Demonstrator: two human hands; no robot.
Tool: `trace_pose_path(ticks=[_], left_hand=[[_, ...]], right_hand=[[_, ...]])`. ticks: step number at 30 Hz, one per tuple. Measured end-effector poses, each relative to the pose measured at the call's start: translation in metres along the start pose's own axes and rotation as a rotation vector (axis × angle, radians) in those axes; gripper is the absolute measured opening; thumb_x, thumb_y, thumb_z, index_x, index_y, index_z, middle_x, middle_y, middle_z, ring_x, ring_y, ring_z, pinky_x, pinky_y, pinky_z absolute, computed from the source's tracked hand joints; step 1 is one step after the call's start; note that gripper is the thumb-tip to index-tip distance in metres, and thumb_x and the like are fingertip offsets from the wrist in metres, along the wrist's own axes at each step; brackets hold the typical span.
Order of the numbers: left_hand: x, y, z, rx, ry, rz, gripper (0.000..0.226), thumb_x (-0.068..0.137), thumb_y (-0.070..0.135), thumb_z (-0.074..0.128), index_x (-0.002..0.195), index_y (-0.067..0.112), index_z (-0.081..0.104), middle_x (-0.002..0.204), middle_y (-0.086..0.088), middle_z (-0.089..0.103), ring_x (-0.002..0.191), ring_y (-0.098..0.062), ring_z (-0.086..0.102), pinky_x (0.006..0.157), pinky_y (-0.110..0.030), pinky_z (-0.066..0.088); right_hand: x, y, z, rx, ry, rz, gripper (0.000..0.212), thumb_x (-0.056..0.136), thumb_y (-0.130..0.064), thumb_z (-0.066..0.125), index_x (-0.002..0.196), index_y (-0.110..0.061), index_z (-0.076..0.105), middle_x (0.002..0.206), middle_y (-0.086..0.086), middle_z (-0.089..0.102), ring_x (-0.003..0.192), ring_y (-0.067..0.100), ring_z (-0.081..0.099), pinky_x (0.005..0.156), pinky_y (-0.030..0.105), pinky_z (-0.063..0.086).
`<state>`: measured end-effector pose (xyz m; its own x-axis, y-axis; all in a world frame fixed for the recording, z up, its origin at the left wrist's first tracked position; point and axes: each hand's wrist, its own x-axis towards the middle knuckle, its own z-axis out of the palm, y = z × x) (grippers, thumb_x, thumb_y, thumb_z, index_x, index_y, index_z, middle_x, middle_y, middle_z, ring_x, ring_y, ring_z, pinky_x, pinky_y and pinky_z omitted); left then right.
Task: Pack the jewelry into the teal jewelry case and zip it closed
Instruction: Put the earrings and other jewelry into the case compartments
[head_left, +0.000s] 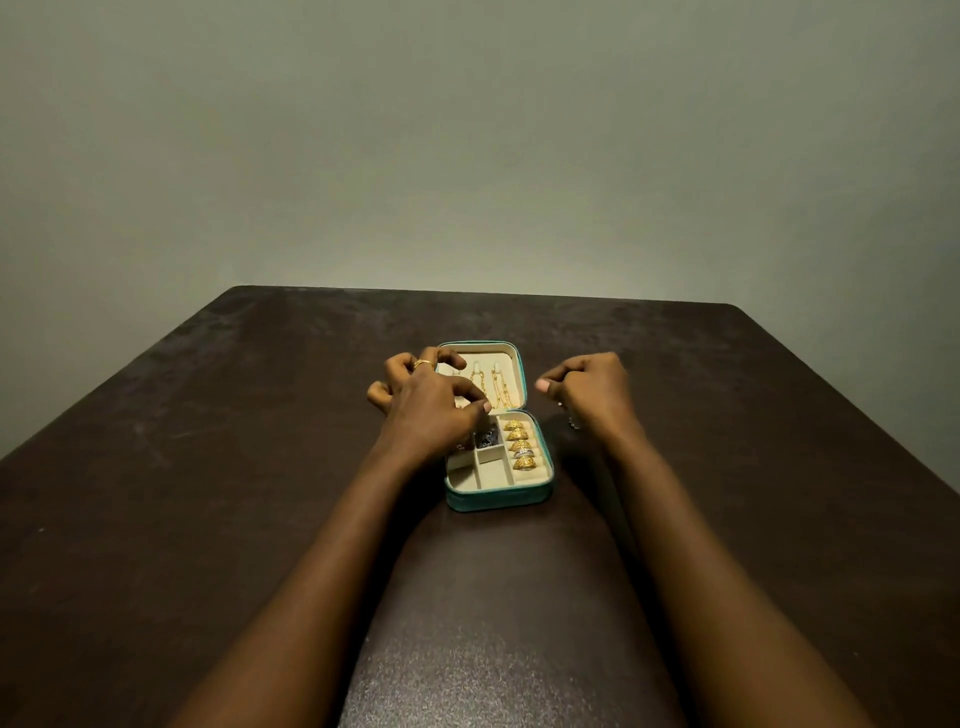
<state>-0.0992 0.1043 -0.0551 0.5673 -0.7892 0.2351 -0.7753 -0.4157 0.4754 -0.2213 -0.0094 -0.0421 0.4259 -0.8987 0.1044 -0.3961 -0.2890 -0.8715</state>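
Case open at mid-desk; gold rings in its right slot. Left hand over the left compartments, thumb and forefinger pinched, contents unclear. Right hand beside the case, curled round a silvery piece.

The teal case lay open on the table, its cream-lined base nearest the person and its lid raised at the far side. Gold chains hung side by side down the lid's lining. A row of domed gold rings sat wedged in the base's right-hand strip. Dark bluish pieces lay in a far compartment to the left of the rings. A small silvery piece showed just right of the case, too small to make out.
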Motion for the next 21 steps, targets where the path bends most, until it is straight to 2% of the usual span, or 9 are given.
trace_pose_path(ticks=[3,6,9,11,16,19,21], left_hand=[[-0.002,0.005,0.005,-0.034,0.009,0.008,0.019,0.083,0.043,0.064,0.096,0.031,0.072,0.13,0.017,0.038,0.124,-0.019,0.016,0.088,-0.033,0.014],[-0.003,0.014,0.01,-0.052,0.009,0.02,0.019,0.084,0.043,0.063,0.096,0.032,0.072,0.128,0.018,0.041,0.125,-0.019,0.016,0.089,-0.033,0.014],[-0.001,0.026,0.014,-0.068,0.014,0.058,0.016,0.083,0.043,0.064,0.092,0.034,0.072,0.125,0.019,0.043,0.127,-0.02,0.018,0.093,-0.037,0.02],[-0.001,0.034,0.015,-0.042,0.003,0.077,0.016,0.083,0.044,0.063,0.093,0.034,0.072,0.126,0.02,0.044,0.126,-0.021,0.018,0.088,-0.037,0.018],[0.003,0.05,0.017,0.067,-0.044,0.115,0.018,0.086,0.043,0.059,0.1,0.037,0.069,0.129,0.016,0.045,0.127,-0.026,0.021,0.089,-0.04,0.022],[0.006,0.059,0.021,0.108,-0.086,0.131,0.019,0.085,0.041,0.06,0.102,0.036,0.069,0.13,0.013,0.045,0.127,-0.028,0.021,0.087,-0.041,0.022],[0.006,0.065,0.023,0.134,-0.113,0.151,0.019,0.085,0.04,0.061,0.102,0.034,0.069,0.132,0.011,0.044,0.127,-0.028,0.02,0.083,-0.04,0.02]], right_hand=[[0.011,0.009,-0.017,0.104,0.124,0.07,0.011,0.079,0.003,0.064,0.078,-0.003,0.073,0.073,0.005,0.066,0.068,0.012,0.058,0.067,0.027,0.049],[0.021,0.022,-0.03,0.182,0.219,0.123,0.023,0.076,0.005,0.066,0.062,-0.013,0.069,0.063,0.001,0.064,0.065,0.01,0.059,0.071,0.029,0.051],[0.027,0.032,-0.038,0.221,0.288,0.176,0.014,0.075,0.004,0.065,0.071,-0.008,0.073,0.074,0.007,0.069,0.074,0.015,0.062,0.076,0.033,0.051],[0.029,0.038,-0.042,0.206,0.31,0.194,0.013,0.076,0.003,0.064,0.082,-0.003,0.074,0.078,0.008,0.069,0.076,0.015,0.06,0.074,0.031,0.049],[0.034,0.05,-0.05,0.113,0.24,0.185,0.012,0.076,0.004,0.064,0.073,-0.004,0.072,0.069,0.009,0.066,0.075,0.02,0.06,0.072,0.032,0.048],[0.039,0.058,-0.054,-0.071,0.144,0.146,0.01,0.077,-0.001,0.067,0.084,0.003,0.073,0.085,0.015,0.072,0.083,0.024,0.066,0.072,0.031,0.049],[0.04,0.059,-0.055,-0.111,0.119,0.135,0.012,0.078,-0.003,0.069,0.087,0.002,0.073,0.093,0.017,0.072,0.082,0.02,0.065,0.072,0.029,0.048]])
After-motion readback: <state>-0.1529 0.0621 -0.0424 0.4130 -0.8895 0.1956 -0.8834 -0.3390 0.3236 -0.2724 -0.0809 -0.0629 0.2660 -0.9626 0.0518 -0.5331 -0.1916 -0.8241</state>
